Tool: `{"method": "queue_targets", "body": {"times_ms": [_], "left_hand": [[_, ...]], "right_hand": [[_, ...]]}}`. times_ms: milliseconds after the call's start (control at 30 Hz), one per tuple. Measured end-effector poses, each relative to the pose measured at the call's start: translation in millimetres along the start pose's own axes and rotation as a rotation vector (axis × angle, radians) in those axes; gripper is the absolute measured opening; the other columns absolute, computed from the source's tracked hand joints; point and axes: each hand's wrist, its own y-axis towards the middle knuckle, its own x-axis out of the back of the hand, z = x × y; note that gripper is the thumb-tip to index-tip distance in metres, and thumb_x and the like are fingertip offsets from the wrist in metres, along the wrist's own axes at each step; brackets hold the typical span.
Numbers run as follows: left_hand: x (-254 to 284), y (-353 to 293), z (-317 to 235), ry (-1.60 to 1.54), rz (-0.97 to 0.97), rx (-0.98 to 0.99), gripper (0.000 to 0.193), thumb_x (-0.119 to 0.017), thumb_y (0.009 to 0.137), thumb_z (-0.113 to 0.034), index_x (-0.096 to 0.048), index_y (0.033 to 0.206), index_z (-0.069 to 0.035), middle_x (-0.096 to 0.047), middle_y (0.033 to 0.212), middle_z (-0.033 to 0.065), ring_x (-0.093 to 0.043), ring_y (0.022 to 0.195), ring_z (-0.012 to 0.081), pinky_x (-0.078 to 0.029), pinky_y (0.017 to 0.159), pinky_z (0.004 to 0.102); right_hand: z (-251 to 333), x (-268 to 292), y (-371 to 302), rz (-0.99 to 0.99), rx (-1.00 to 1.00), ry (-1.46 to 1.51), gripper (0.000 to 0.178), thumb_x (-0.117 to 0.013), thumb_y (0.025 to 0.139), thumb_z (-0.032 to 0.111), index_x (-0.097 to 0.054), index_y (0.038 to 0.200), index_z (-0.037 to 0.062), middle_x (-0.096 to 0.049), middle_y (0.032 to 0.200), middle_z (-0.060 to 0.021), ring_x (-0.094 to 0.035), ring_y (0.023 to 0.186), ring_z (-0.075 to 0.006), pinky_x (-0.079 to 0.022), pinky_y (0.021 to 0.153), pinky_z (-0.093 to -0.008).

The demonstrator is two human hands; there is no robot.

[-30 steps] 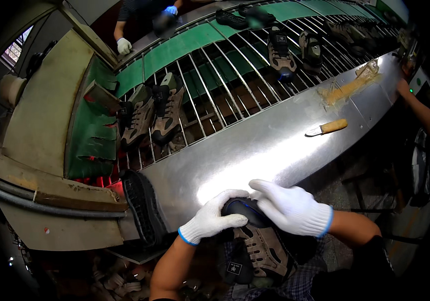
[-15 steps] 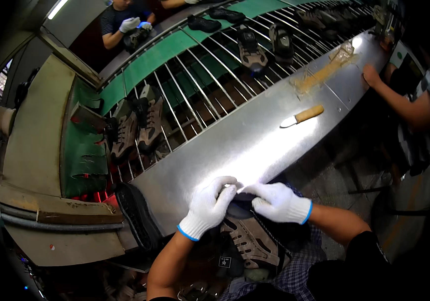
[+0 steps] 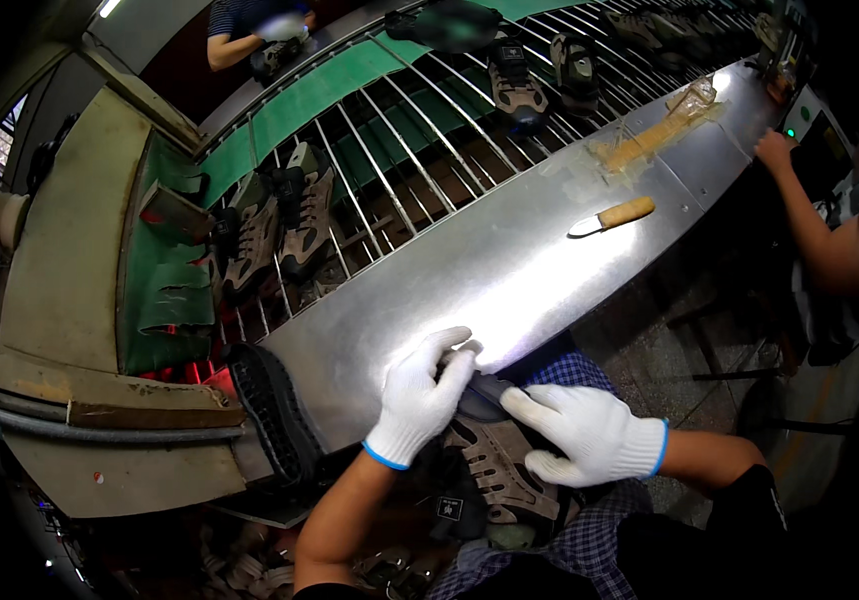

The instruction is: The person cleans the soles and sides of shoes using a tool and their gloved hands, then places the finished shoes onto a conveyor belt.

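Observation:
A brown and black shoe [image 3: 509, 465] lies over my lap, its dark toe pointing at the edge of the metal table. My left hand [image 3: 421, 395], in a white knit glove with a blue cuff, is closed at the left of the toe, thumb and forefinger close together around its rim. On the other side, my gloved right hand [image 3: 589, 432] has its fingers apart. Its forefinger touches the toe's edge and its thumb lies over the shoe's side. The sole is hidden.
A knife with a wooden handle [image 3: 624, 212] lies on the metal table [image 3: 399, 285]. A black sole [image 3: 274, 415] rests at the table's left end. Several shoes stand on the bar rack [image 3: 374, 165]. Co-workers are at the far side and on the right [image 3: 809, 220].
My right hand has shifted right and down, away from my left, and its fingers have spread. More of the toe shows. The view has moved slightly; a co-worker's hand at right has lifted off the table.

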Motion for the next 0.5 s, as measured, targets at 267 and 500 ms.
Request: {"method": "queue_targets", "body": {"times_ms": [267,500], "left_hand": [[-18.7,-16.6,22.4,-0.536,-0.349,0.094,0.044,-0.041,0.116,-0.034,-0.061,0.124,0.004,-0.074,0.096,0.0219,-0.073,0.095,0.0273,-0.058,0.092,0.0384],[-25.7,-33.4,-28.4,-0.389,-0.279,-0.213,0.045,-0.037,0.118,-0.029,-0.058,0.140,0.004,-0.064,0.132,0.0129,-0.063,0.122,0.0200,-0.049,0.108,0.0330]], "right_hand": [[4.7,-2.6,3.1,0.077,-0.151,-0.068,0.087,-0.065,0.095,0.070,-0.047,0.159,0.0136,-0.065,0.127,-0.0277,-0.074,0.102,-0.0409,-0.063,0.080,-0.0451],[34.7,47.3,57.2,0.051,0.067,0.001,0.085,-0.068,0.096,0.063,-0.045,0.158,0.0094,-0.070,0.126,-0.0285,-0.074,0.108,-0.0454,-0.061,0.092,-0.0473]]}}
